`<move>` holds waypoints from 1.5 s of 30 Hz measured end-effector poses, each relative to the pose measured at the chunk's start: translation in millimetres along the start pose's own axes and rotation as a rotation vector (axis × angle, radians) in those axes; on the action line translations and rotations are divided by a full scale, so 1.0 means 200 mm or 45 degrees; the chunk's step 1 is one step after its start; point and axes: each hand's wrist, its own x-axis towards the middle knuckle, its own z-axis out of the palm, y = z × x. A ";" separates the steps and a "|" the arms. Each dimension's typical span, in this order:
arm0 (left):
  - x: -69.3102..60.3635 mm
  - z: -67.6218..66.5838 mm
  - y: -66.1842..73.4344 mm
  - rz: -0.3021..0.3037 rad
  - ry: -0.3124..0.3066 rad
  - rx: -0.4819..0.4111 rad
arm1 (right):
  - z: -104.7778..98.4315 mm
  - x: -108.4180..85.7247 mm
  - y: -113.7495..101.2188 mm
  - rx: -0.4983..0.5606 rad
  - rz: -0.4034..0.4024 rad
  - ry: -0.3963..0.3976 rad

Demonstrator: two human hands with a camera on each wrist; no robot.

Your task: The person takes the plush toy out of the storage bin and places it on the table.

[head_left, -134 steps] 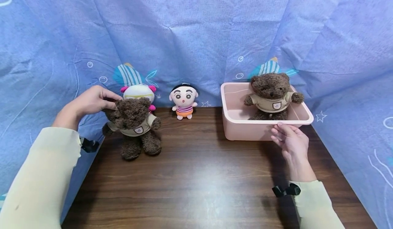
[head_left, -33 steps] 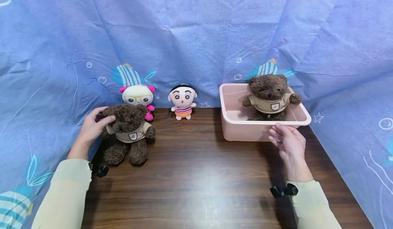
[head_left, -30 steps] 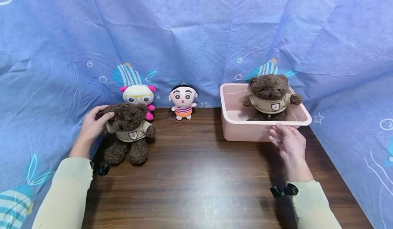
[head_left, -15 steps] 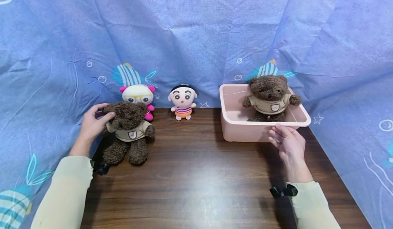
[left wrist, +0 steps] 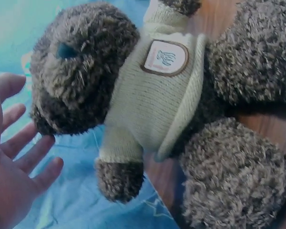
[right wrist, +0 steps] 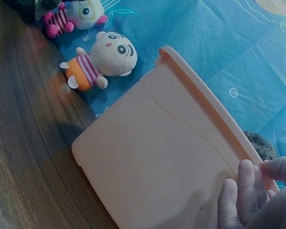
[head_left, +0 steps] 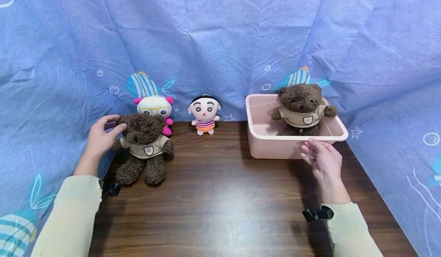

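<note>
At the left of the table, a brown teddy bear (head_left: pixel 147 149) in a beige sweater sits facing me. My left hand (head_left: pixel 100 137) is beside its head, and in the left wrist view the hand's fingers (left wrist: pixel 26 142) are spread and loose by the bear's ear, holding nothing. On the right, my right hand (head_left: pixel 326 163) pinches the front rim of a pink plastic bin (head_left: pixel 272 147) between thumb and fingers. Inside that bin another brown teddy bear (head_left: pixel 303 117) in a matching sweater stands upright, its lower legs hidden by the front wall.
Behind the left bear is a panda plush (head_left: pixel 153 104) with pink ears and yellow glasses, partly covered. A small boy doll (head_left: pixel 204 113) in a striped shirt leans near the blue curtain (head_left: pixel 220 39). The wooden table (head_left: pixel 206 196) ends at curtains on both sides.
Since the earliest frame the left bear has come nearer and settled on the table, uncovering more of the panda. My left hand has loosened from its head. The right hand stays on the bin.
</note>
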 end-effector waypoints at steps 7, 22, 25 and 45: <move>0.05 0.07 0.17 0.138 0.188 0.011 | -0.01 -0.01 -0.01 0.015 -0.003 -0.050; 0.30 0.64 0.88 0.444 -0.333 -0.076 | 0.00 0.01 -0.02 -0.003 0.018 -0.012; 0.34 0.78 0.98 0.452 -0.460 -0.001 | 0.00 0.01 -0.01 -0.033 0.029 -0.008; 0.43 1.58 1.66 0.647 -0.909 0.231 | -0.01 0.02 0.00 -0.057 0.062 -0.046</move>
